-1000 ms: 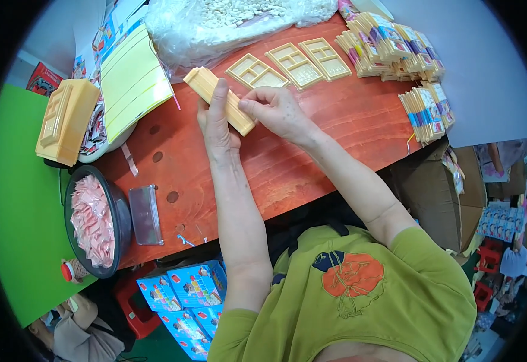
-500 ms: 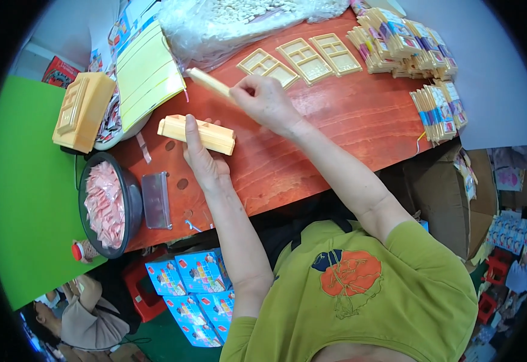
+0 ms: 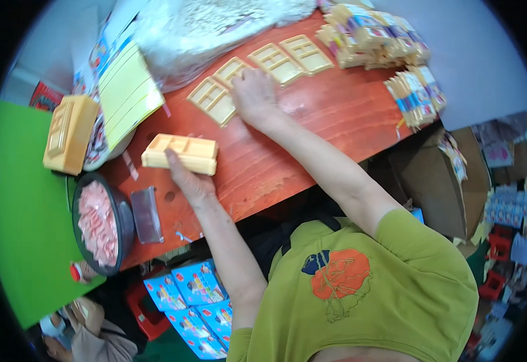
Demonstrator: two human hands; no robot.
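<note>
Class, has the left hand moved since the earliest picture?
Yes: the left hand has moved leftward and down the picture, closer to the dark tub.

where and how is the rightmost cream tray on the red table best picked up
Probably by the rim of its near short edge, coming from the wearer's side. The rightmost cream tray lies flat, compartments up, so its raised rim should offer a pinch; a neighbouring tray sits close on its left and stacked packs crowd its right.
</note>
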